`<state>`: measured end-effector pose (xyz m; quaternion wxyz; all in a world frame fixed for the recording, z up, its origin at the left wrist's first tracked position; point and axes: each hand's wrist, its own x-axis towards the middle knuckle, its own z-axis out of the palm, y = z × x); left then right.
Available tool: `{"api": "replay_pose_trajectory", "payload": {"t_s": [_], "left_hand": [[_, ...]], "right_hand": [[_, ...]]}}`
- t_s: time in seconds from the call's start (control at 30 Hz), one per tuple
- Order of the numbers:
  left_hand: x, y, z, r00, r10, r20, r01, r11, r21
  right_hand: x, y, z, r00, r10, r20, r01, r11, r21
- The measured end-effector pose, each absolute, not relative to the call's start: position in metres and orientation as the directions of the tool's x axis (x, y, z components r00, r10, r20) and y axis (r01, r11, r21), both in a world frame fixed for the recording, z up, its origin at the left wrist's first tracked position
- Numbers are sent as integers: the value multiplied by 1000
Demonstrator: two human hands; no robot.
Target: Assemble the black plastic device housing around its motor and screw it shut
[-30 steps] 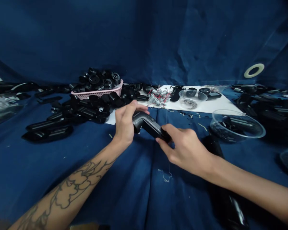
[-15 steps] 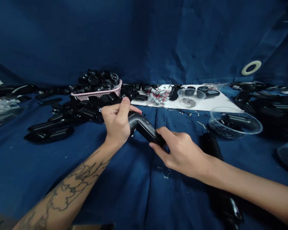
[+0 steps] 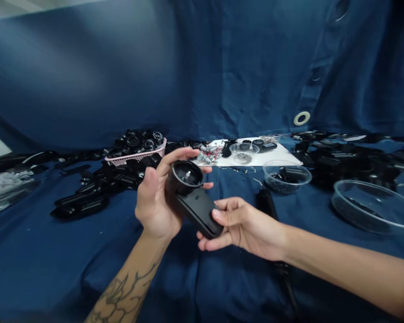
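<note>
Black matte plastic handheld housing point(image 3: 198, 211) was held in midair over the blue cloth point(image 3: 50, 255), its round open cup end point(image 3: 185, 177) facing up, small pale pin point(image 3: 187, 175) visible inside. Left hand point(image 3: 155, 202) curled around the cup, fingers spread; right hand point(image 3: 242, 224) pinched the flat lower end between thumb and fingers. Two-end grip was right: housing steady, cup opening unobstructed.

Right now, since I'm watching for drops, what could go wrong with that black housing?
The black housing looks lightly held between the left hand and right hand, so it might slip. Its open round end shows a small pin that could get knocked. If dropped, it could vanish among the similar black parts heaped on the blue cloth.
</note>
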<state>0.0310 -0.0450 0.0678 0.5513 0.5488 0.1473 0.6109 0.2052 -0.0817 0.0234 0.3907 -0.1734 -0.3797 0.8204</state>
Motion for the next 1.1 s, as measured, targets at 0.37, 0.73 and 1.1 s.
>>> {"api": "replay_pose_trajectory", "payload": {"t_s": [0.37,0.73,1.1], "left_hand": [[54,-108,60,155,893,423,-298,-366,882],[23,-117,21,26,998,54,-379,-40,924],[12,-97,-33,119,993,-23,-416,71,906]], "right_hand": [[203,-154,-16,-617,778,118,-686,-458,-566],[226,-185,-20,-235,968,82,280,149,-948],[331,-117,-34,-449,869,206,812,493,-313]]}}
